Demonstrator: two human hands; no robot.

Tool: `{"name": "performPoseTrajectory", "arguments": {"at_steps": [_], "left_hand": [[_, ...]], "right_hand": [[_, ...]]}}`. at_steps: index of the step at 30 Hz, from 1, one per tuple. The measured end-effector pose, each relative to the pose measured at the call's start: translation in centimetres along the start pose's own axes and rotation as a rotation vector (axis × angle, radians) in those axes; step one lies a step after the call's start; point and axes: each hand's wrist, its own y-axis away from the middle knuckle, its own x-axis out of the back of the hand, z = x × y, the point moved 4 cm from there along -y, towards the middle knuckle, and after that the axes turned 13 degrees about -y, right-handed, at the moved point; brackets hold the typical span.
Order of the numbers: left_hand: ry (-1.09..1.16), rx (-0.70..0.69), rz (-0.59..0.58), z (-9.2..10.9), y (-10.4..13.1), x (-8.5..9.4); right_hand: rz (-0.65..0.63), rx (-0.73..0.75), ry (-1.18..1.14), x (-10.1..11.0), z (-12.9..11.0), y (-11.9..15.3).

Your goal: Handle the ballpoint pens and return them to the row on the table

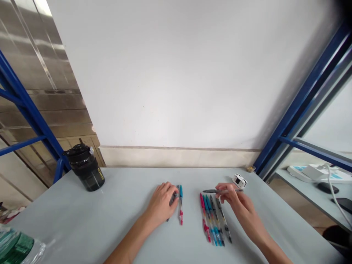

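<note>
Grey tabletop, pens in two groups. Near the left hand: two pens, a dark one partly under the fingers and a pen with a teal cap and red tip lying just to its right, both roughly parallel and pointing away from the person. The left hand lies palm down with its fingers curled over the dark pen; whether it pinches the pen or only rests on it cannot be told. To the right of the teal-and-red pen, well apart from it, lies a row of pens side by side and touching: about five, one pink-red, two teal-blue and two dark, though the exact count is hard to make out. The right hand is above the far end of that row, its thumb and fingers closed on a single black pen, which it holds level and crosswise, tip pointing left toward the teal-and-red pen and clear of the table. One small white object sits just beyond the right hand. One dark lidded bottle stands far left of the teal-and-red pen, near the table's back corner.
</note>
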Motion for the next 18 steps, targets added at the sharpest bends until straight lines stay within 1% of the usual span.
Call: {"name": "performPoseTrajectory", "arguments": {"at_steps": [2,4,6,8,11,14,18], "left_hand": [[0.0,0.043,0.005,-0.3,0.0,-0.3],[0.035,0.109,0.026,-0.6,-0.1,-0.5],[0.119,0.173,0.067,-0.8,-0.1,-0.5],[0.23,0.223,0.119,-0.7,-0.1,-0.1],[0.361,0.288,0.177,-0.2,0.0,1.0],[0.473,0.344,0.208,0.2,0.1,1.8],[0.696,0.401,0.198,0.1,0.2,1.6]], "right_hand": [[-0.021,0.058,0.279,2.0,0.1,2.0],[-0.036,0.162,0.524,3.5,0.6,4.2],[-0.056,0.271,0.694,4.4,1.4,6.1],[-0.118,0.303,0.826,4.5,2.4,7.5],[-0.206,0.308,0.949,4.0,3.3,8.3],[-0.264,0.336,0.975,3.5,3.2,8.4],[-0.298,0.394,0.941,3.2,2.8,8.6]]}}
